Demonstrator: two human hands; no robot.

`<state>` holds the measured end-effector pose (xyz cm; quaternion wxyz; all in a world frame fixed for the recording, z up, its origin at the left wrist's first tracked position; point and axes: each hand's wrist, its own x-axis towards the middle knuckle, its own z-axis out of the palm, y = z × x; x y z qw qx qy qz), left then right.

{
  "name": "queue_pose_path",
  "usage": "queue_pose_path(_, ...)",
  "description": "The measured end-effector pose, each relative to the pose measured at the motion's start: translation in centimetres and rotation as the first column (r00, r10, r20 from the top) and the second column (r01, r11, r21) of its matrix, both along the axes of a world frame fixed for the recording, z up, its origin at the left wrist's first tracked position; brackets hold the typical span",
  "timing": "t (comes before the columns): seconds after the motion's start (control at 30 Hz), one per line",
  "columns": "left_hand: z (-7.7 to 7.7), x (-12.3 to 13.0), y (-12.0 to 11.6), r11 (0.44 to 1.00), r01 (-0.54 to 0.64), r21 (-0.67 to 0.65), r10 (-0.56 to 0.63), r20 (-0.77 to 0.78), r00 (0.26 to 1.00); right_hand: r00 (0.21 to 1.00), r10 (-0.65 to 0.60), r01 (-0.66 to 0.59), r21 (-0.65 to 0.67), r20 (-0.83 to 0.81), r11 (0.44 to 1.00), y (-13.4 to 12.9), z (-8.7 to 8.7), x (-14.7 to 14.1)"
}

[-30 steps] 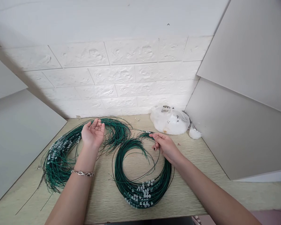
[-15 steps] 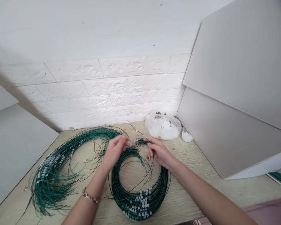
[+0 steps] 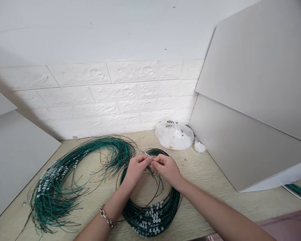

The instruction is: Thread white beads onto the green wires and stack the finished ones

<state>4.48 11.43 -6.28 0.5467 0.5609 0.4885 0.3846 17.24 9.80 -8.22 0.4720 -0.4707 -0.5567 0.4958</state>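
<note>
A round coil of dark green wires (image 3: 175, 201) lies on the table, with small clear beads (image 3: 154, 217) clustered at its near side. Above the coil's far edge, my left hand (image 3: 139, 167) and my right hand (image 3: 167, 167) meet at their fingertips. Both pinch a thin dark wire, and a short row of white beads (image 3: 146, 154) shows just beyond the left fingers. The exact grip points are hidden by the fingers. To the left lies a loose, curved bundle of green wires (image 3: 90, 147) with frayed ends and white beads along it.
A knotted clear plastic bag (image 3: 174, 135) of white material sits against the brick-patterned wall. Beside it is a small white cup-like item (image 3: 199, 146). Pale panels (image 3: 240, 134) flank the table on both sides. More green wire (image 3: 299, 191) shows at the far right.
My left hand has moved right and down, and its fingers now close beside the right ones. The wire's end that curved up against the wall has dropped out of sight there.
</note>
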Motion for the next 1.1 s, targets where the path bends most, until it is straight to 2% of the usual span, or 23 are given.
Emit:
queue_pose_path(0.1, -0.1, -0.1, 0.0, 1.0, 0.025, 0.011, -0.025, 0.012, 1.0, 0.964, -0.088, 0.042, 0.184, 0.249, 0.982, -0.5, 0.2, 0.1)
queue_pose_path(0.2, -0.3, -0.2, 0.0, 0.999, 0.034, -0.022, -0.032, 0.088, 0.996, 0.927, -0.126, 0.021, 0.287, 0.352, 0.958, -0.6, 0.2, 0.2)
queue_pose_path(0.3, -0.3, -0.3, 0.1, 0.996, -0.014, -0.085, 0.027, 0.156, 0.987, 0.89, -0.133, -0.027, 0.342, 0.436, 0.939, -0.5, 0.0, 0.3)
queue_pose_path(0.47, -0.3, -0.5, 0.2, 0.987, -0.045, -0.153, 0.084, 0.258, 0.963, 0.837, -0.103, -0.115, 0.357, 0.538, 0.927, -0.3, -0.4, 0.4)
queue_pose_path(0.63, -0.2, -0.6, 0.3, 0.978, -0.045, -0.203, 0.118, 0.368, 0.922, 0.802, 0.017, -0.251, 0.311, 0.597, 0.917, -0.6, -0.8, 0.3)
queue_pose_path(0.7, -0.1, -0.7, 0.4, 0.979, -0.045, -0.198, 0.12, 0.384, 0.915, 0.82, 0.069, -0.273, 0.281, 0.569, 0.92, -0.7, -0.8, 0.1)
queue_pose_path(0.77, 0.0, -0.8, 0.5, 0.985, -0.014, -0.171, 0.078, 0.372, 0.925, 0.882, 0.108, -0.237, 0.234, 0.46, 0.943, -0.5, -0.6, 0.1)
queue_pose_path(0.83, 0.0, -0.8, 0.5, 0.994, 0.015, -0.11, 0.02, 0.309, 0.951, 0.959, 0.105, -0.152, 0.168, 0.262, 0.974, -0.2, -0.3, 0.3)
queue_pose_path(0.9, 0.0, -0.7, 0.4, 0.998, 0.053, -0.036, -0.046, 0.185, 0.982, 0.998, 0.046, -0.049, 0.071, 0.047, 0.996, 0.3, 0.0, 0.6)
queue_pose_path(0.97, -0.2, -0.5, 0.2, 0.992, 0.124, 0.033, -0.125, 0.053, 0.991, 0.996, -0.001, -0.003, -0.039, -0.089, 0.999, 0.7, 0.2, 1.0)
queue_pose_path(1.03, -0.5, -0.2, 0.1, 0.973, 0.221, 0.069, -0.22, -0.029, 0.975, 0.986, 0.02, -0.037, -0.104, -0.166, 0.994, 1.0, 0.2, 1.2)
queue_pose_path(1.1, -0.7, 0.0, -0.1, 0.955, 0.285, 0.086, -0.282, -0.046, 0.958, 0.972, 0.076, -0.103, -0.115, -0.224, 0.988, 1.1, 0.0, 1.3)
